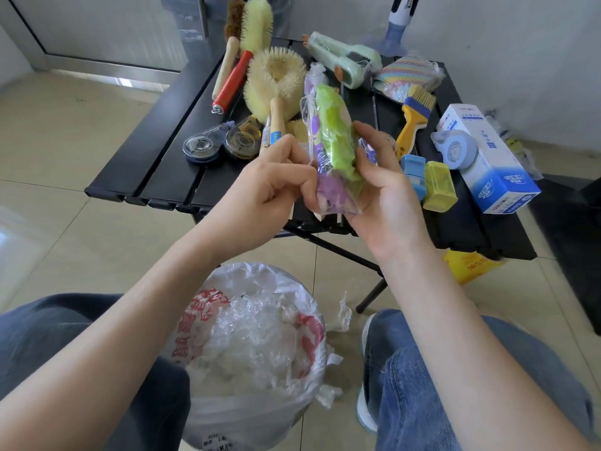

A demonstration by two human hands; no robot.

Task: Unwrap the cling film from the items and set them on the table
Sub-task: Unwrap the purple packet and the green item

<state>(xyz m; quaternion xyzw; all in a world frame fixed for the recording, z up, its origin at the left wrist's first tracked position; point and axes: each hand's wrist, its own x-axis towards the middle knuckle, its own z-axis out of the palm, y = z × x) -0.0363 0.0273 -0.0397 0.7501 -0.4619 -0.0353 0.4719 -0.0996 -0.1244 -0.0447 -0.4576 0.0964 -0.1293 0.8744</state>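
Currently:
- table (156, 164): black slats, already crowded with brushes.
- wrapped bundle (335, 148): held upright above the near table edge; looks light and soft (green and purple cloths, probably), so support it from beneath.
- right hand (387, 196): cradles the bundle, fingers curled behind it.
- left hand (276, 187): pinches the cling film (307, 109) at the bundle's left edge; film is thin, clingy, likely tears.

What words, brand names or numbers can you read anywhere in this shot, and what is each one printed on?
Nothing here reads cleanly.
White and blue box: blue print, seemingly Chinese, too small and blurred to read.
Yellow packet under the table: red capitals, upside down, not legible.
Bin bag: large red Chinese characters, creased and partly hidden, unreadable.
Brush handle: a small blue label, too blurred.
Wrapped bundle in both hands: print too blurred.
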